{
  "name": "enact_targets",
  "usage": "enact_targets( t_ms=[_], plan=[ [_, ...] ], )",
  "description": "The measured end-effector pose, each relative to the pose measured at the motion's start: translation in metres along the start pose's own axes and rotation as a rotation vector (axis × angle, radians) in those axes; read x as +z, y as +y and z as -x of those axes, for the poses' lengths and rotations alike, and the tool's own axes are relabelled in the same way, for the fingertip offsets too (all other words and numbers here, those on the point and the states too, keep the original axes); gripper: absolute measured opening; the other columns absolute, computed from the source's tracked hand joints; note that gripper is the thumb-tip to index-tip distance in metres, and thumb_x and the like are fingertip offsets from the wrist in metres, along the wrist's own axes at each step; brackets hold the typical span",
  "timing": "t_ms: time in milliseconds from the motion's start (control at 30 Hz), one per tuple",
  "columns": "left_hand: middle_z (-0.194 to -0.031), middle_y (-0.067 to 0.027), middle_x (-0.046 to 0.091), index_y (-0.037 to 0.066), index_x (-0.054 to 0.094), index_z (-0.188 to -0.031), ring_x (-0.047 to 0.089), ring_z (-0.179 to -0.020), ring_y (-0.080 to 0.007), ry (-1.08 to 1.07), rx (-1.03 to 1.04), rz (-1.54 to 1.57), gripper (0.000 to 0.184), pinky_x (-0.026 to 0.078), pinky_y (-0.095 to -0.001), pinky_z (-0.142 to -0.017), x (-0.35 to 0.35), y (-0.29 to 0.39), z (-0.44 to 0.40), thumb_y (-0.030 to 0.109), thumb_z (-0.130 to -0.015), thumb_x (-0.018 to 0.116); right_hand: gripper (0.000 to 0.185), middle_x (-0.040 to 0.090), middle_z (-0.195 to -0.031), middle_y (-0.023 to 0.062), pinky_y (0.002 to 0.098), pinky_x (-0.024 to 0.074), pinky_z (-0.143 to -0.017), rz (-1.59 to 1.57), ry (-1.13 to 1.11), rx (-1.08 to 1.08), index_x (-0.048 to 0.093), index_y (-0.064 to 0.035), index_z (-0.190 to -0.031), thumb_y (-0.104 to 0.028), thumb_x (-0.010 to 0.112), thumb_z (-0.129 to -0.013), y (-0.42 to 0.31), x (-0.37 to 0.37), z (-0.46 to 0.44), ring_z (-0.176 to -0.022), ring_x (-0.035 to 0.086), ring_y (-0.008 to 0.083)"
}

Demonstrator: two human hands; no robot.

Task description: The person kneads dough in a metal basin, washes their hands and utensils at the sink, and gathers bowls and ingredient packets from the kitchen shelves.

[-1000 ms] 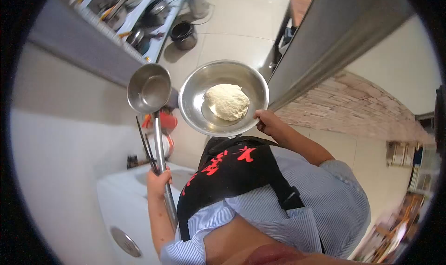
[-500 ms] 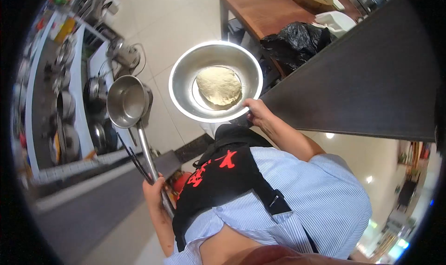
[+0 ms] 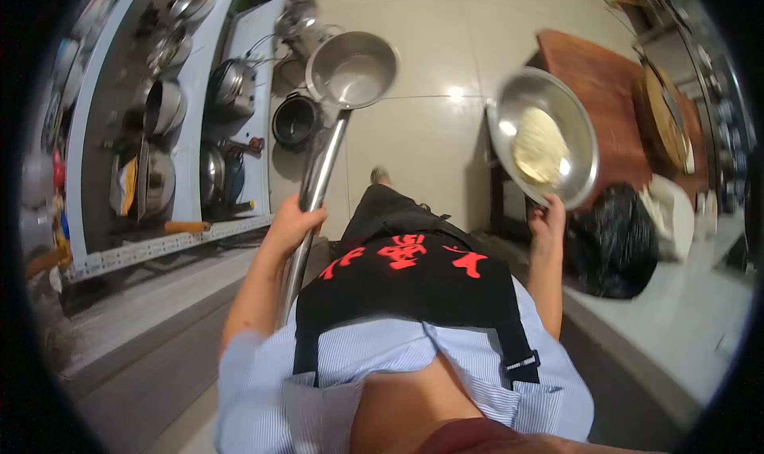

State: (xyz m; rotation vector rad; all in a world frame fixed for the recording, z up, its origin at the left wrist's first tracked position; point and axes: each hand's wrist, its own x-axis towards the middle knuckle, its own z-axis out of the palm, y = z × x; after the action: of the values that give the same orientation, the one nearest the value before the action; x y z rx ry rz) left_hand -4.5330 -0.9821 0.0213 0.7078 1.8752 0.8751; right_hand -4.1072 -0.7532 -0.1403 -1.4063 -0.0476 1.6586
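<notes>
Bowl (image 3: 576,121) has swung from near twelve o'clock in the view to about two; pan (image 3: 352,70) has gone from about ten to twelve. Contents, bowl: one pale lump of dough (image 3: 539,145). Contents, pan: bare metal floor visible. Hands well apart. Left hand (image 3: 294,227), at nine o'clock, is clamped around the pan's handle (image 3: 325,159). Right hand (image 3: 547,218), at three, grips the bowl's near rim. Dough lies inside, just beyond the right fingertips towards twelve; from the left hand, well apart, towards two. Bowl overlaps the table (image 3: 589,76) in view; contact: cannot tell. Black bag (image 3: 617,243) at three o'clock, contents hidden.
</notes>
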Motion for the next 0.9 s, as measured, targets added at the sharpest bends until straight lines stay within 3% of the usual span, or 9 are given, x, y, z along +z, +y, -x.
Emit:
enact_targets(
  t_ms=[100, 200, 333, 433, 567, 633, 700, 867, 900],
  plan=[
    [-0.059, -0.0047, 0.053, 0.001, 0.054, -0.078, 0.051, -0.051, -0.0124, -0.059, -0.175, 0.084, 0.017, 0.041, -0.0268, -0.049, -0.031, 0.093, -0.108, 0.013, -0.068, 0.06, 0.009, 0.051, -0.064, 0.0015, 0.0195, 0.0317, -0.035, 0.093, 0.165, 0.045, 0.049, -0.0069, -0.079, -0.014, 0.054, -0.076, -0.083, 0.107, -0.048, -0.042, 0.039, 0.0095],
    [-0.059, -0.0058, 0.054, 0.0, 0.054, -0.076, 0.053, -0.051, -0.0127, -0.011, -0.119, 0.008, 0.019, 0.042, -0.0276, -0.048, -0.061, 0.07, -0.165, 0.014, -0.066, 0.062, 0.028, 0.062, -0.094, 0.0136, 0.019, 0.0326, -0.033, -0.055, -0.02, -0.142, 0.053, 0.0017, -0.105, -0.01, 0.047, -0.08, -0.074, 0.089, -0.098, -0.07, 0.061, 0.0204],
    [-0.057, -0.0062, 0.055, 0.0, 0.054, -0.072, 0.054, -0.051, -0.013, -0.033, -0.061, 0.075, 0.017, 0.043, -0.0279, -0.048, -0.094, 0.069, -0.215, 0.012, -0.064, 0.062, 0.022, 0.06, -0.083, 0.0105, 0.0217, 0.0276, -0.035, -0.154, 0.336, -0.108, 0.05, -0.0046, -0.101, -0.017, 0.043, -0.084, -0.082, 0.118, -0.082, -0.041, 0.034, 0.0116],
    [-0.056, -0.0078, 0.056, -0.001, 0.054, -0.069, 0.054, -0.049, -0.0134, -0.066, -0.037, 0.084, 0.016, 0.043, -0.0276, -0.048, -0.124, 0.109, -0.273, 0.012, -0.065, 0.062, 0.023, 0.058, -0.081, 0.0085, 0.0216, 0.0267, -0.037, -0.323, 0.403, -0.168, 0.052, -0.0101, -0.102, -0.022, 0.048, -0.083, -0.098, 0.108, -0.13, -0.047, 0.038, 0.0125],
    [-0.057, -0.0077, 0.056, -0.001, 0.053, -0.069, 0.054, -0.05, -0.0131, -0.024, -0.08, -0.013, 0.015, 0.043, -0.0274, -0.048, -0.154, 0.145, -0.36, 0.011, -0.065, 0.06, 0.074, 0.048, -0.114, 0.0035, 0.0241, 0.039, -0.054, -0.409, 0.419, -0.55, 0.034, -0.0143, -0.13, -0.056, 0.059, -0.075, -0.066, 0.126, -0.173, -0.086, 0.045, 0.0146],
    [-0.057, -0.0066, 0.054, 0.0, 0.052, -0.069, 0.053, -0.05, -0.0124, -0.103, -0.103, 0.081, 0.014, 0.042, -0.0271, -0.048, -0.162, 0.158, -0.398, 0.011, -0.065, 0.06, 0.092, 0.052, -0.109, 0.0079, 0.0253, 0.0434, -0.058, -0.471, 0.469, -0.478, 0.026, -0.0103, -0.134, -0.066, 0.059, -0.069, -0.044, 0.188, -0.16, -0.08, 0.049, 0.0184],
    [-0.056, -0.0051, 0.053, 0.002, 0.052, -0.069, 0.051, -0.049, -0.0121, -0.08, -0.146, 0.136, 0.013, 0.041, -0.0267, -0.048, -0.167, 0.175, -0.441, 0.011, -0.065, 0.06, 0.102, 0.055, -0.101, 0.0127, 0.0257, 0.046, -0.058, -0.294, 0.373, -0.057, 0.017, -0.0049, -0.136, -0.069, 0.057, -0.067, -0.02, 0.22, -0.187, -0.07, 0.052, 0.0204],
    [-0.057, -0.0043, 0.053, 0.002, 0.052, -0.073, 0.051, -0.048, -0.0119, -0.053, -0.179, 0.139, 0.01, 0.04, -0.0273, -0.046, -0.181, 0.206, -0.548, 0.008, -0.07, 0.059, 0.047, 0.056, -0.094, 0.0141, 0.0201, 0.0473, -0.053, 0.005, -0.189, 0.092, 0.044, -0.0024, -0.116, -0.038, 0.05, -0.087, -0.037, 0.361, -0.301, -0.066, 0.054, 0.0141],
    [-0.057, -0.0043, 0.053, 0.002, 0.052, -0.073, 0.051, -0.048, -0.0118, -0.051, -0.185, 0.154, 0.01, 0.04, -0.0274, -0.046, -0.185, 0.219, -0.564, 0.008, -0.07, 0.059, 0.036, 0.058, -0.087, 0.011, 0.0189, 0.0475, -0.051, 0.069, 0.099, -0.015, 0.05, -0.003, -0.103, -0.035, 0.048, -0.088, -0.042, 0.42, -0.318, -0.062, 0.053, 0.0126]
  ],
)
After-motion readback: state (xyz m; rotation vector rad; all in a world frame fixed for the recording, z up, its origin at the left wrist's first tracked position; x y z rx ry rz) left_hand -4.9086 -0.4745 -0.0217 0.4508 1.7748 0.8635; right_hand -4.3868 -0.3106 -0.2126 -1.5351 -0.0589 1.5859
